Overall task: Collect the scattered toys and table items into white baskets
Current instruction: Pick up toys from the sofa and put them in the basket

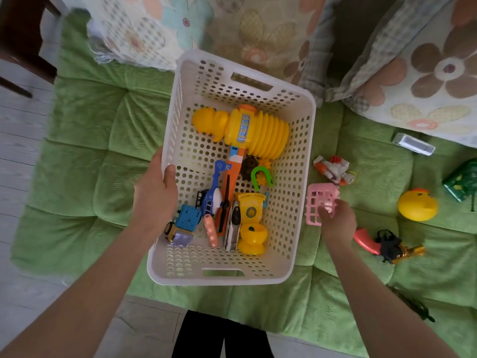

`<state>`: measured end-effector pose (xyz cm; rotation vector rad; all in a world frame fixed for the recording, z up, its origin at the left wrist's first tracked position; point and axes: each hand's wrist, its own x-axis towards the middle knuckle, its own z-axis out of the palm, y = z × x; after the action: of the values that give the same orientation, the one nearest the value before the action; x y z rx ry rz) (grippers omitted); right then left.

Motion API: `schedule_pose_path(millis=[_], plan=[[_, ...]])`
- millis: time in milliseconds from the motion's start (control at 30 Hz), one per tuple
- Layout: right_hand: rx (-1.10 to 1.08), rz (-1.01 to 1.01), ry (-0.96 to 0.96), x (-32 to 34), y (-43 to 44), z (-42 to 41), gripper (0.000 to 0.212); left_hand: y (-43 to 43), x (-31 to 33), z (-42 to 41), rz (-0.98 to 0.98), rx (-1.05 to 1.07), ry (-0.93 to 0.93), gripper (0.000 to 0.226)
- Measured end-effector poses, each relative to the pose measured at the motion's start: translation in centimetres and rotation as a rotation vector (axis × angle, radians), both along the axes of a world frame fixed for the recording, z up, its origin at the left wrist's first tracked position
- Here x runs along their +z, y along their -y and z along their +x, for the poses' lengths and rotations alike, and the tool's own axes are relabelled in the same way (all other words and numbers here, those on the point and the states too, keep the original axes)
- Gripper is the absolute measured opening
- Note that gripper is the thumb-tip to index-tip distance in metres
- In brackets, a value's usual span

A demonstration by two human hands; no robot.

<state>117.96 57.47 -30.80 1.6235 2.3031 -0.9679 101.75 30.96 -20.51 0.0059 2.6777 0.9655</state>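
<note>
Broadly, a green quilted mattress (85,130) filled most of the view, with a floral blanket (258,29) bunched along its far edge. A white perforated basket (258,279) sat on the middle of the mattress, tilted a little to the right. Its largest load was a yellow squeaky hammer (258,127) with an orange handle, its head lying across the far half of the basket floor and its handle running toward the near end.

The left hand (154,197) gripped the basket's left wall, thumb hooked over the rim to the inside; the other fingers were hidden behind the wall. The right hand (338,220) hovered just beside the basket's right wall, outside it, its fingers (326,211) pinching a pink toy basket (316,200) by its near edge.

Near the handle, in the basket's near half, lay a yellow toy toilet (251,223), a blue toy helicopter (211,197), a blue and yellow toy truck (183,223), a white toy train (233,226) and a green horseshoe (258,177).

Loose on the mattress to the right lay a yellow duck-faced ball (416,205), a toy pistol (387,245) with a red grip near the right forearm, a white and orange robot toy (333,169) just beyond the pink toy basket, a green packet (462,179) at the right edge, and a small white box (413,143) beside the blanket.
</note>
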Motion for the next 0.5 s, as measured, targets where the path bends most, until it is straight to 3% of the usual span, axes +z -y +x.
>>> schedule_pose_path(millis=[300, 500], plan=[[-0.201, 0.044, -0.379, 6.7, 5.0, 1.7, 0.021, 0.2, -0.1, -0.3, 0.009, 0.008, 0.049, 0.039], [-0.075, 0.167, -0.368, 8.7, 9.7, 1.2, 0.027, 0.6, 0.0, -0.3, 0.038, -0.019, 0.110, 0.041]])
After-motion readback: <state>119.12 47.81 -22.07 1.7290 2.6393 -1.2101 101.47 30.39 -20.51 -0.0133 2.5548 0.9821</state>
